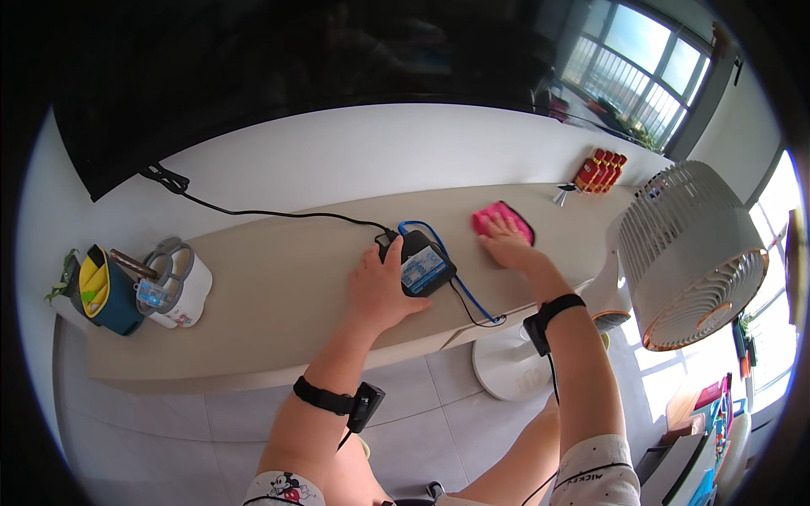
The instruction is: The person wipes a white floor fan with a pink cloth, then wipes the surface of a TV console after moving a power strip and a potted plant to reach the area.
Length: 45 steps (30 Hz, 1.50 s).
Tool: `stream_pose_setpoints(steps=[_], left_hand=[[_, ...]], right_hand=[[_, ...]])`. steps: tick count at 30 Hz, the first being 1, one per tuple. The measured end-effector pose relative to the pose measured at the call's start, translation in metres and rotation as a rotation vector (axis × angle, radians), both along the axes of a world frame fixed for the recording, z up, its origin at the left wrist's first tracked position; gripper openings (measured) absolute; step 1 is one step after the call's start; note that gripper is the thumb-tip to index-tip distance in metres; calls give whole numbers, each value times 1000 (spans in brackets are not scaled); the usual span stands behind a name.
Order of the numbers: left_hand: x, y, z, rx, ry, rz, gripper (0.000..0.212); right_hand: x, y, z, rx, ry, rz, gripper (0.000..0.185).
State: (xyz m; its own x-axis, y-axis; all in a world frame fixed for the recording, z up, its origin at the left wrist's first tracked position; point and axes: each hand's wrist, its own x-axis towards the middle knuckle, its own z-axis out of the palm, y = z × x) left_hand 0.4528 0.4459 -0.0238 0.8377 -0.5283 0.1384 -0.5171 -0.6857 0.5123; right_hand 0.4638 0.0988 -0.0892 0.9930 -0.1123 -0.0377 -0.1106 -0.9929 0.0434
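My left hand (380, 288) holds the left side of a black electronic box (425, 262), with its index finger and thumb along the edge. A white and blue label with writing faces up on the box. From its far side a black cable (285, 215) runs toward the wall, and a blue network cable (467, 294) curves around its right side. Over to the right, my right hand (509, 243) lies spread on a pink cloth (486, 218) with a dark edge, pressing it against the beige cabinet top (272, 284).
A white storage caddy (196, 284) and a teal container (117, 303) stand at the left end. Red firecracker-shaped decorations (601, 171) sit at the back right. A white fan (690, 253) rises close by my right arm. The large television (316, 69) hangs above.
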Motion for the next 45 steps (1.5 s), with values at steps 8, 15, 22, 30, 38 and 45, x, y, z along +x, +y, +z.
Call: stream_pose_setpoints(steps=[8,15,22,30,38,45], left_hand=[[12,-2,2,71,-47,-47,102],[-8,13,10,55,-69,-51,102],[-11,34,17,65,-38,-56,99],[-13,50,15,-98,-75,-99,94],[-10,56,18,-206,-110,-93,92],[-8,61,13,-425,-250,-56,85]], right_hand=[[44,44,58,181,0,81,54],[79,115,55,-44,125,706,48],[11,45,47,328,-141,205,52],[-97,74,50,386,-340,226,42],[-162,78,54,389,-465,11,36],[-169,259,40,251,-603,452,40]])
